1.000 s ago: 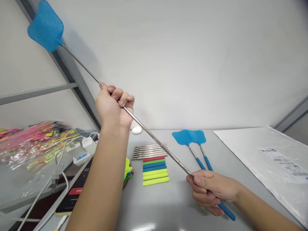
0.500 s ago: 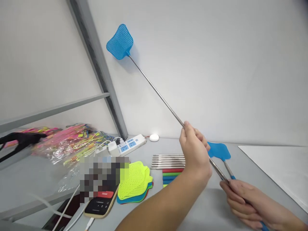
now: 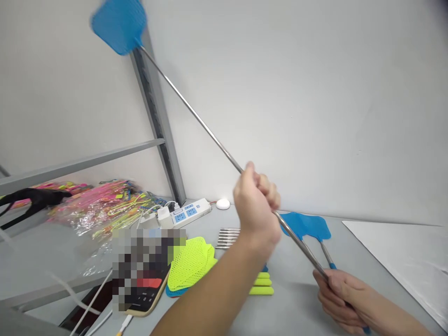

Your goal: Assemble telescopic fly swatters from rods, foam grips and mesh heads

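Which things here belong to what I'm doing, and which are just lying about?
Likely part of the job:
- held swatter
- blue swatters
- metal rods
- yellow mesh
- yellow sleeves

Seemingly just lying about:
- phone
- power strip
- white puck
- black strap
- bagged bundle, though I can't tell its contents
- white packaging

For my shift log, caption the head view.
Left hand and right hand hold a blue-headed fly swatter aslant.

text: none legible | phone screen (image 3: 149,295): small marks, partly pixelated, too small to read
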Demonstrator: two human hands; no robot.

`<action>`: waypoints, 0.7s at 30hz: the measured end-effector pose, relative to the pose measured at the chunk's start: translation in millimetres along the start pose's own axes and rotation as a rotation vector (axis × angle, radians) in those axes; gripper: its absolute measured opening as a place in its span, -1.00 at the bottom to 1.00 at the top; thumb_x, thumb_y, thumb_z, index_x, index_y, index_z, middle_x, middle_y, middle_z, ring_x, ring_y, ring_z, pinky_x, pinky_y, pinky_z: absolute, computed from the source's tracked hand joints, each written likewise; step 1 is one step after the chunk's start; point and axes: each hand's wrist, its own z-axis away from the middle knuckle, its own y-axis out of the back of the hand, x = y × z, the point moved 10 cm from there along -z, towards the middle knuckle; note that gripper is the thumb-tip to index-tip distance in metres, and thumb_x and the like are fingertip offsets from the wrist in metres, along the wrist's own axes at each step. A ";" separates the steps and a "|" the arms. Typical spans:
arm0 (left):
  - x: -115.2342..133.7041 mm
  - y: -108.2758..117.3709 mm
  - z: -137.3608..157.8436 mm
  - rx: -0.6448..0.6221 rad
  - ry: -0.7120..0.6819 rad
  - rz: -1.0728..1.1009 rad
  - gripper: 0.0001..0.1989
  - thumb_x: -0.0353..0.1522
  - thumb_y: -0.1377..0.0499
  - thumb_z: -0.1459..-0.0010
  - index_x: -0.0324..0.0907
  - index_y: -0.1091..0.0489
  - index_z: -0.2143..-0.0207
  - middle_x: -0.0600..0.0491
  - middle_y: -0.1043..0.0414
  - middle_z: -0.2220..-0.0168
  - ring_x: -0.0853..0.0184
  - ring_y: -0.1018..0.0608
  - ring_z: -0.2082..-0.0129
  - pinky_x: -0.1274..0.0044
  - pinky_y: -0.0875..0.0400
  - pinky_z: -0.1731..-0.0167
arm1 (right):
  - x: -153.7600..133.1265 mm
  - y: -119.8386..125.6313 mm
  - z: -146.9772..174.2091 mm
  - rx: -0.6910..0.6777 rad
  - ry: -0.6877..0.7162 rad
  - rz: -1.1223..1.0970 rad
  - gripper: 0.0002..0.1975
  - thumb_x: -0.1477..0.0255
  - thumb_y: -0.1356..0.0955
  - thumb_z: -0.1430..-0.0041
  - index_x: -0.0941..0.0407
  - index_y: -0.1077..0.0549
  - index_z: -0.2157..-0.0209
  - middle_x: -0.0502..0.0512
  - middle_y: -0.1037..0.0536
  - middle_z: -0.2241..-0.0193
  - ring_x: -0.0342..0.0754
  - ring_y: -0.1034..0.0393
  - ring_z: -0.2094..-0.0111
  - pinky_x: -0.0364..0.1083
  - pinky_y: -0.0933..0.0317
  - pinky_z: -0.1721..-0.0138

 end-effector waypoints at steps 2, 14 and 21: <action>11.3 -1.6 -11.1 -0.045 -0.011 -0.011 -0.60 -0.29 -0.08 -0.23 -0.13 0.08 0.57 0.27 0.21 0.67 0.55 0.06 0.76 0.62 0.16 0.76 | 2.7 8.5 -0.7 0.043 0.012 0.068 -0.52 -0.01 -0.17 -0.29 0.08 -0.14 0.50 -0.19 -0.04 0.68 -0.26 0.19 0.66 -0.23 0.09 0.63; 12.3 0.3 -15.9 -0.056 -0.084 -0.038 -0.66 -0.35 -0.02 -0.24 -0.14 0.03 0.56 0.24 0.18 0.62 0.54 0.04 0.73 0.59 0.10 0.73 | -31.1 47.1 12.8 0.690 0.259 0.826 -0.74 0.17 -0.32 -0.22 0.05 -0.36 0.42 -0.03 -0.28 0.55 -0.10 -0.15 0.51 -0.13 -0.05 0.45; -48.2 4.1 16.5 -0.045 0.029 -0.172 -0.55 -0.15 -0.06 -0.24 -0.14 0.05 0.59 0.19 0.12 0.64 0.49 -0.01 0.67 0.54 0.02 0.65 | -10.7 55.5 7.6 0.692 0.327 0.839 -0.80 0.22 -0.28 -0.24 0.01 -0.41 0.37 0.05 -0.46 0.46 0.03 -0.33 0.40 -0.10 -0.19 0.37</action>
